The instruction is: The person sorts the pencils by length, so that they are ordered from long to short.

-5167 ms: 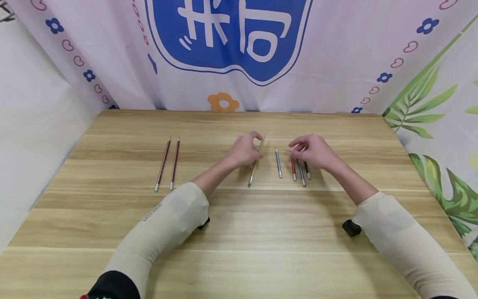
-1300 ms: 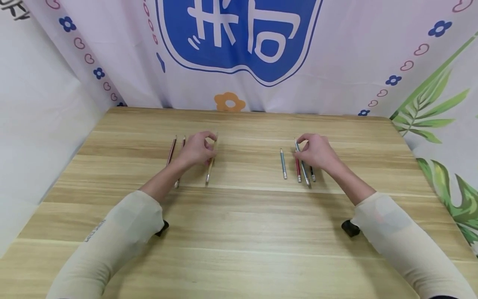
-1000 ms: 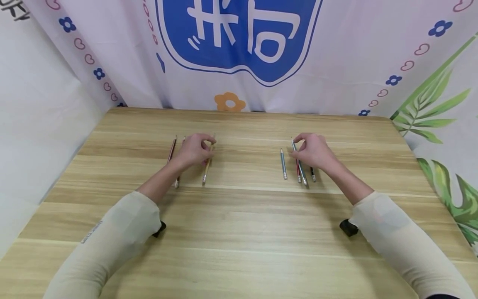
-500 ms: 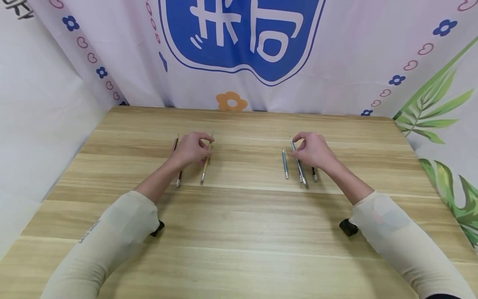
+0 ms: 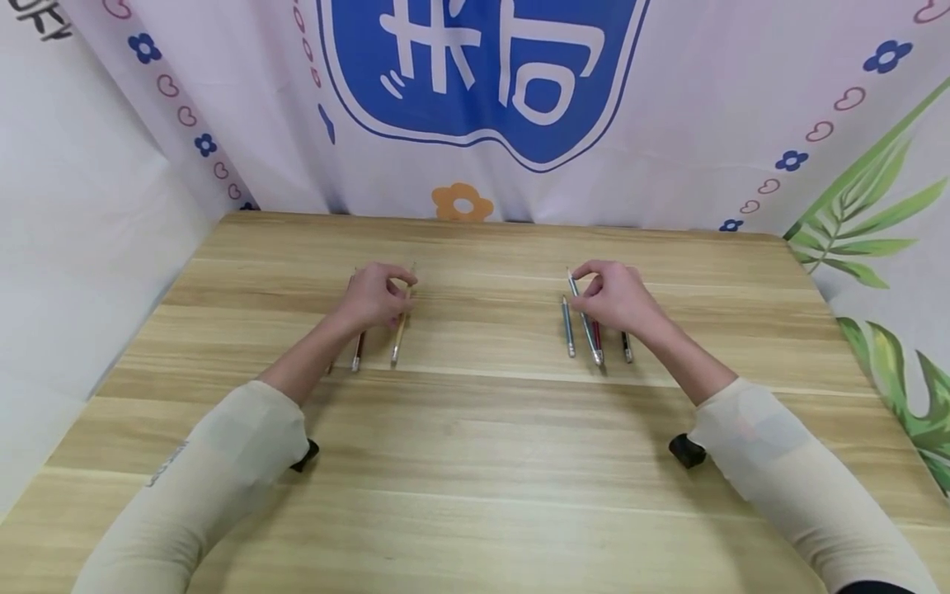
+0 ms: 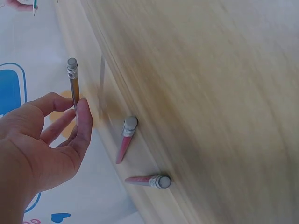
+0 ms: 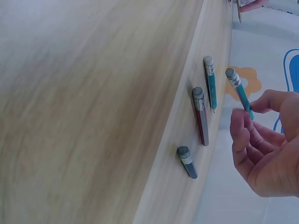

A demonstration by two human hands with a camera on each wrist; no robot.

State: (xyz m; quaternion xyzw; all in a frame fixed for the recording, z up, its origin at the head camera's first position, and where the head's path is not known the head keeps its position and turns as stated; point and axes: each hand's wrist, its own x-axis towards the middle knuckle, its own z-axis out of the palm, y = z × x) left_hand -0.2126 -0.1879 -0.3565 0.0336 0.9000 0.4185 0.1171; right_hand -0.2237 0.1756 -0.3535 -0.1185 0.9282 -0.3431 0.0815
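Between thumb and fingers of my left hand [image 5: 375, 295] is a yellow pencil [image 5: 401, 334], its eraser end toward me. The left wrist view shows this pencil above the table. Just left of it lie two dark red pencils [image 6: 125, 142], partly hidden by my hand and forearm in the head view. My right hand [image 5: 616, 295] pinches a blue-green pencil [image 7: 242, 95], held above the table. A shorter blue pencil [image 5: 568, 330] lies to its left. Behind and right of it are a red pencil [image 5: 597, 332] and a black pencil [image 5: 627, 346], partly covered by my hand.
The wooden table [image 5: 475, 462] reaches back to a printed curtain [image 5: 386, 177] at its far edge. Bare tabletop lies between the two hands. Leaf-patterned cloth [image 5: 868, 239] hangs at the right.
Over several seconds my left hand has carried the yellow pencil left, near the dark red ones. My right hand has taken the blue-green pencil and shifted it slightly left, toward the short blue one.
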